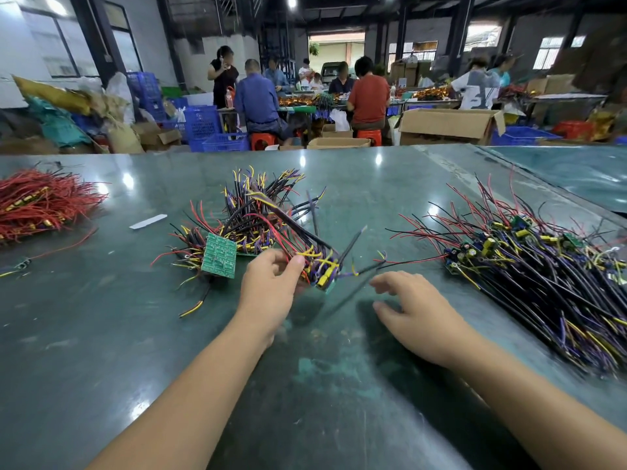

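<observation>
My left hand (271, 286) grips a small circuit board with yellow parts (327, 278) and a fan of black, red, purple and yellow wires, held above the green table (305, 385). My right hand (414, 313) hovers just right of it with fingers loosely spread and holds nothing; blurred wire ends lie between the two hands. Behind the left hand sits a heap of wired boards (258, 215), with a bare green panel of boards (219, 255) leaning at its front.
A large pile of finished wired boards (536, 266) lies at the right. A bundle of red wires (40, 205) lies at the far left, with a white strip (148, 221) near it. Beyond the table several people sit among cardboard boxes and blue crates.
</observation>
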`<state>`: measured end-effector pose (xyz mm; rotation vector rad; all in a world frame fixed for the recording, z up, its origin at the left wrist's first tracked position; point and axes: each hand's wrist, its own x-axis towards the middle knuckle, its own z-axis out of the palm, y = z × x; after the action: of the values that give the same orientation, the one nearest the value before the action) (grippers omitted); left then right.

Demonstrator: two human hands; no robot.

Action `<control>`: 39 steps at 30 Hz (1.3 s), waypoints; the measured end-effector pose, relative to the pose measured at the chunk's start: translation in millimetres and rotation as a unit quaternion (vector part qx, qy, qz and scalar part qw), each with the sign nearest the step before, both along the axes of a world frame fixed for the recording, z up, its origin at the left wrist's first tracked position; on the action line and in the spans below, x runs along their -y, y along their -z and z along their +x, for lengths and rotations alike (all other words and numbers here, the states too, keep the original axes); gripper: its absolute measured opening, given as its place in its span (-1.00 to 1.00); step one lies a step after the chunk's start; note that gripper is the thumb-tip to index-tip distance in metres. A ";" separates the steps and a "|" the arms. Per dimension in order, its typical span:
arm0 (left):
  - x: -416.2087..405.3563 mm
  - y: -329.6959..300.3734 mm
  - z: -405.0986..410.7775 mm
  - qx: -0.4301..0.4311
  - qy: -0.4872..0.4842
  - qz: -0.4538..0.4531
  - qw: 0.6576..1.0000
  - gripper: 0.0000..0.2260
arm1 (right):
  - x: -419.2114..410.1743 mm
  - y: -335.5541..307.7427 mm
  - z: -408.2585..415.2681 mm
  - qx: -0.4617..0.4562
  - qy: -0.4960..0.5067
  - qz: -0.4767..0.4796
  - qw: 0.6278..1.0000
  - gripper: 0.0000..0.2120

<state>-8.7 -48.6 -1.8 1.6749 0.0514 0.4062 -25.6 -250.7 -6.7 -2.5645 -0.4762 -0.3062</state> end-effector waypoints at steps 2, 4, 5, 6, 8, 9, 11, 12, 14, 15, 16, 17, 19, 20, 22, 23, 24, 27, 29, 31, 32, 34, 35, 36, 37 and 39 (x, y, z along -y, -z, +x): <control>7.2 -6.1 -3.5 0.044 0.025 -0.092 0.995 -0.87 | -0.9 -4.8 0.0 -0.048 0.062 0.106 0.991 -0.86; 13.7 -10.1 -7.4 0.062 0.054 -0.163 0.983 -0.87 | -5.1 -10.5 -0.8 -0.130 0.072 0.288 0.946 -0.86; 17.4 -11.1 -10.4 0.054 0.067 -0.187 0.979 -0.87 | -8.3 -13.8 -2.9 -0.176 0.061 0.383 0.905 -0.82; 21.2 -11.6 -13.6 0.038 0.079 -0.198 0.976 -0.87 | -11.4 -17.0 -5.0 -0.210 0.047 0.454 0.865 -0.79; 28.6 -10.7 -19.6 0.000 0.111 -0.191 0.975 -0.88 | -15.3 -21.1 -7.9 -0.244 0.016 0.524 0.816 -0.74; 31.0 -9.6 -21.9 -0.011 0.125 -0.185 0.975 -0.87 | -17.0 -22.3 -9.2 -0.255 -0.006 0.543 0.800 -0.72; 33.0 -9.2 -23.8 -0.014 0.135 -0.178 0.975 -0.84 | -18.0 -23.6 -10.8 -0.264 -0.041 0.568 0.779 -0.75; 32.9 -10.0 -23.6 -0.011 0.132 -0.176 0.975 -0.82 | -17.1 -23.5 -10.8 -0.261 -0.051 0.576 0.773 -0.80; 31.6 -12.8 -23.3 -0.010 0.132 -0.181 0.974 -0.75 | -14.4 -23.6 -11.0 -0.258 -0.065 0.594 0.759 -0.86; 31.2 -13.5 -23.3 -0.014 0.134 -0.184 0.974 -0.72 | -13.6 -23.8 -11.0 -0.258 -0.070 0.604 0.751 -0.87; 31.3 -13.6 -23.5 -0.019 0.134 -0.183 0.974 -0.70 | -12.9 -23.7 -10.3 -0.257 -0.072 0.612 0.745 -0.86; 31.5 -12.8 -24.0 -0.024 0.132 -0.177 0.975 -0.73 | -12.9 -24.0 -10.1 -0.257 -0.070 0.618 0.740 -0.84; 32.6 -10.7 -25.1 -0.029 0.116 -0.157 0.980 -0.81 | -12.9 -23.5 -9.4 -0.252 -0.055 0.621 0.740 -0.76; 33.0 -9.3 -25.0 -0.029 0.111 -0.150 0.982 -0.80 | -12.4 -22.9 -9.0 -0.250 -0.051 0.615 0.746 -0.75; 32.6 -8.5 -24.7 -0.030 0.114 -0.139 0.983 -0.79 | -11.5 -22.3 -9.2 -0.258 -0.064 0.592 0.761 -0.78; 31.8 -8.9 -24.8 -0.030 0.117 -0.132 0.984 -0.81 | -10.8 -21.6 -9.4 -0.264 -0.075 0.582 0.765 -0.78; 30.7 -9.3 -24.7 -0.029 0.125 -0.129 0.983 -0.83 | -10.0 -20.3 -9.1 -0.269 -0.084 0.575 0.768 -0.74; 26.6 -7.6 -26.2 -0.038 0.166 -0.128 0.977 -0.82 | -6.4 -17.4 -7.9 -0.283 -0.103 0.550 0.779 -0.66; 24.6 -3.8 -26.4 -0.064 0.174 -0.110 0.976 -0.85 | -6.0 -16.9 -8.0 -0.297 -0.114 0.531 0.786 -0.76; 25.0 -3.0 -27.5 -0.086 0.189 -0.070 0.976 -0.84 | -6.0 -16.6 -7.7 -0.302 -0.103 0.515 0.796 -0.85; 25.3 -3.4 -28.5 -0.088 0.200 -0.059 0.974 -0.79 | -6.2 -16.5 -8.0 -0.301 -0.099 0.509 0.800 -0.86; 25.6 -5.2 -30.4 -0.073 0.213 -0.076 0.971 -0.70 | -6.9 -17.4 -9.3 -0.302 -0.099 0.507 0.801 -0.78; 25.2 -6.2 -30.6 -0.066 0.210 -0.089 0.971 -0.70 | -6.6 -17.5 -9.8 -0.302 -0.097 0.508 0.801 -0.74; 25.0 -6.9 -30.2 -0.064 0.204 -0.097 0.972 -0.74 | -6.7 -17.3 -10.2 -0.299 -0.094 0.510 0.801 -0.72; 24.8 -7.8 -30.1 -0.068 0.199 -0.101 0.972 -0.77 | -7.1 -16.8 -10.7 -0.298 -0.091 0.515 0.799 -0.73; 24.6 -6.4 -28.5 -0.074 0.192 -0.102 0.973 -0.80 | -8.1 -15.4 -10.4 -0.293 -0.086 0.534 0.788 -0.78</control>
<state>-37.2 -73.2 4.6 1.4672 -0.1175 -0.0169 -36.0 -242.6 8.7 -1.3595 -0.1843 0.2529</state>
